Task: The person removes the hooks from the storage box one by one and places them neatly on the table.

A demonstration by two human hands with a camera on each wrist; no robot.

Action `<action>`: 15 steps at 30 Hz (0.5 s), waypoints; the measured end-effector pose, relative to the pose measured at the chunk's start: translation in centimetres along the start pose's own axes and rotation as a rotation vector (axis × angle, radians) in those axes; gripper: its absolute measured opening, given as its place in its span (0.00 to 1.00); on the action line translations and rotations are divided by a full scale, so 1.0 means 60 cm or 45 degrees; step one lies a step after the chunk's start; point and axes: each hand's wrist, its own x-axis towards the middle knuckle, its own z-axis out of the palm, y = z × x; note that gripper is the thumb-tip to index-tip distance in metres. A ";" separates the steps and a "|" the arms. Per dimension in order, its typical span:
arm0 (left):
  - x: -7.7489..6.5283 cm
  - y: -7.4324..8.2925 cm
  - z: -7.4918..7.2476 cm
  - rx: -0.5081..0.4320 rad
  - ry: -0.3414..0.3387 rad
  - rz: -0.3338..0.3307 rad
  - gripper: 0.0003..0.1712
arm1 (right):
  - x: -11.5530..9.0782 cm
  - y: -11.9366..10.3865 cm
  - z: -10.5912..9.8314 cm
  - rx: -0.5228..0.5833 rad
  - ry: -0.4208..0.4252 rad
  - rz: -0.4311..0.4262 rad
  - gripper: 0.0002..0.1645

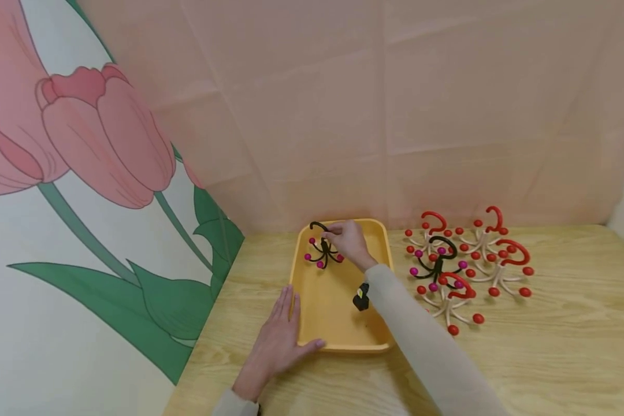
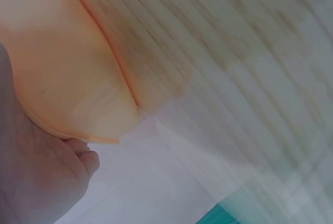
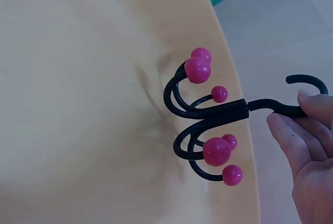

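My right hand [image 1: 349, 241] pinches the top hook of a black multi-arm hanger [image 3: 223, 110] with pink ball tips. In the head view, that black hanger [image 1: 325, 247] is over the far left part of a yellow tray [image 1: 333, 312]. The right wrist view shows its curved arms above the tray floor, with thumb and fingers on the hook's stem. At the tray's near left corner rests my left hand [image 1: 277, 341], fingers straight along the side and thumb on the front rim. The left wrist view catches only part of this hand [image 2: 47, 172] beside the tray [image 2: 78, 78].
To the right of the tray stand several white hangers with red hooks and red balls [image 1: 499, 271], close together. Among them is another black hanger with pink balls [image 1: 439, 266]. A pink cloth [image 1: 395, 115] hangs behind the wooden table [image 1: 567, 329]; a tulip-patterned panel [image 1: 104, 231] stands at the left.
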 end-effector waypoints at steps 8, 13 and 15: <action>-0.002 0.000 0.004 -0.003 -0.007 -0.002 0.67 | -0.004 -0.019 -0.023 0.014 -0.005 -0.019 0.14; -0.002 0.000 0.003 -0.007 0.001 -0.012 0.68 | -0.005 -0.034 -0.038 0.105 -0.019 -0.043 0.14; 0.000 0.001 0.002 -0.010 -0.012 -0.020 0.68 | -0.007 -0.043 -0.046 0.162 -0.018 -0.048 0.14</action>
